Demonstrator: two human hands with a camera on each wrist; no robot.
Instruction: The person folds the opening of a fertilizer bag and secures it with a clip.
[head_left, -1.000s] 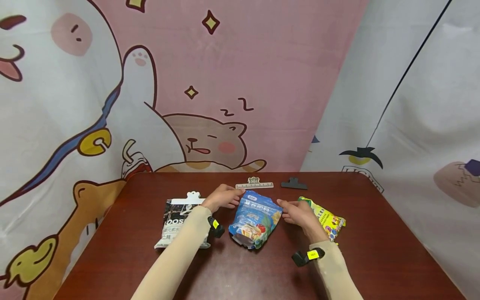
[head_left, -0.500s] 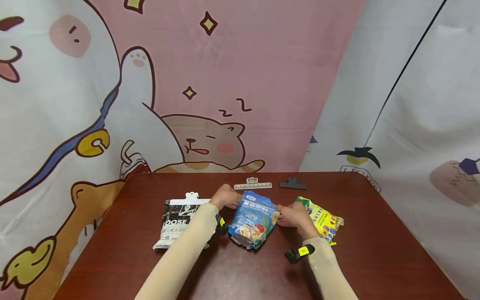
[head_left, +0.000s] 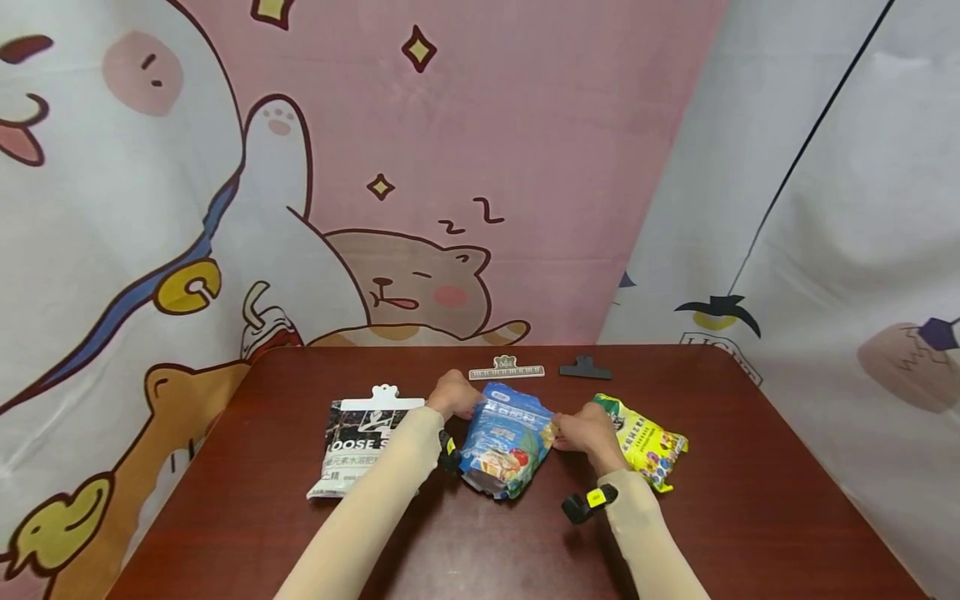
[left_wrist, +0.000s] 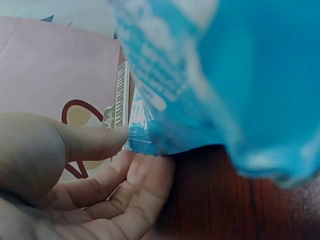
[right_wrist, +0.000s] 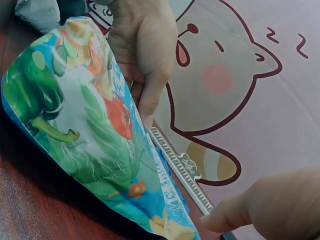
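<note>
A blue plastic pouch (head_left: 501, 442) printed with vegetables lies mid-table. My left hand (head_left: 453, 395) pinches its upper left edge; in the left wrist view the thumb (left_wrist: 97, 141) lies over a pouch corner with the fingers beneath. At the upper right edge, my right hand (head_left: 587, 429) grips the pouch. The right wrist view shows that hand's thumb (right_wrist: 232, 216) at the rim, its other fingers hidden behind the printed side. Just behind the pouch lies a piano-key patterned clip (head_left: 506, 372), with a dark clip (head_left: 586, 368) to its right.
At the left, a black-and-white bag (head_left: 352, 450) carries a white clip (head_left: 383, 402) along its top, partly hidden by my left sleeve. A yellow bag (head_left: 647, 442) lies beyond my right hand. The brown table (head_left: 480, 550) meets a printed curtain at its back edge.
Both hands have moved inward to the pouch's upper edges, and their fingers have curled onto it from a straighter pose. The pouch has stayed almost in place.
</note>
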